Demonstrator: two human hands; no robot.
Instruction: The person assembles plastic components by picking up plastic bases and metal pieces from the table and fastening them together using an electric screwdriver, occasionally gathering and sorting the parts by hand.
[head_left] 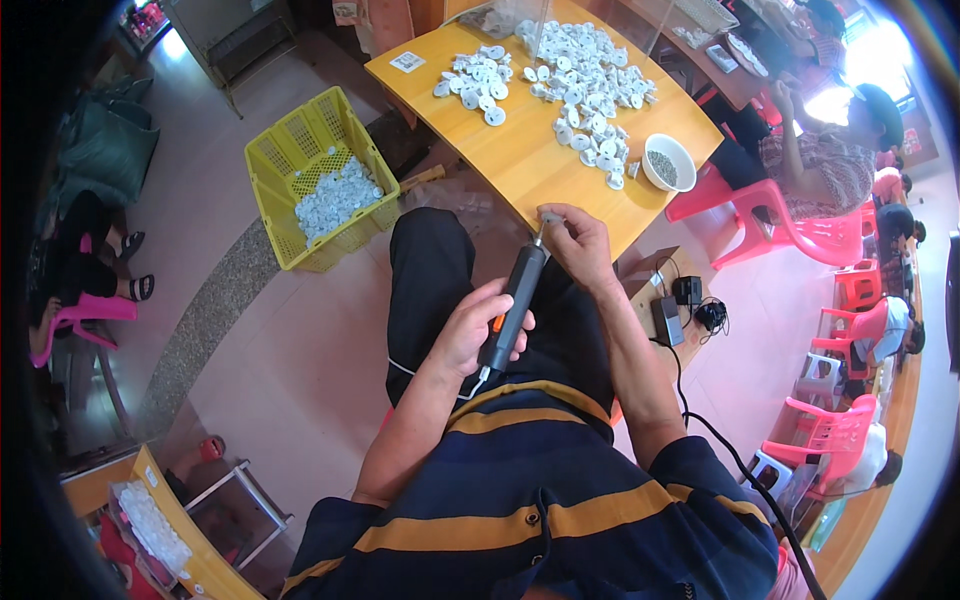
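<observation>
My left hand (468, 332) is wrapped round a black electric screwdriver (522, 282) with an orange switch on its side. The tool slants up and to the right above my lap, its metal bit toward the table edge. At the bit's tip, the fingers of my right hand (582, 246) are pinched round a small greyish-white part (550, 217), mostly hidden by the fingers. Beyond them, on the yellow table (500, 150), lie many small white round plastic parts (590, 75) in a loose heap. A white bowl (684, 160) of tiny grey metal pieces, possibly screws, sits near the table's right corner.
A yellow crate (280, 232) on the floor at left holds many white parts. Black power adapters (667, 318) and a cable lie on a low stand at right. Pink chairs (820, 222) and seated people line the right side. Clear panels (600, 30) stand on the table.
</observation>
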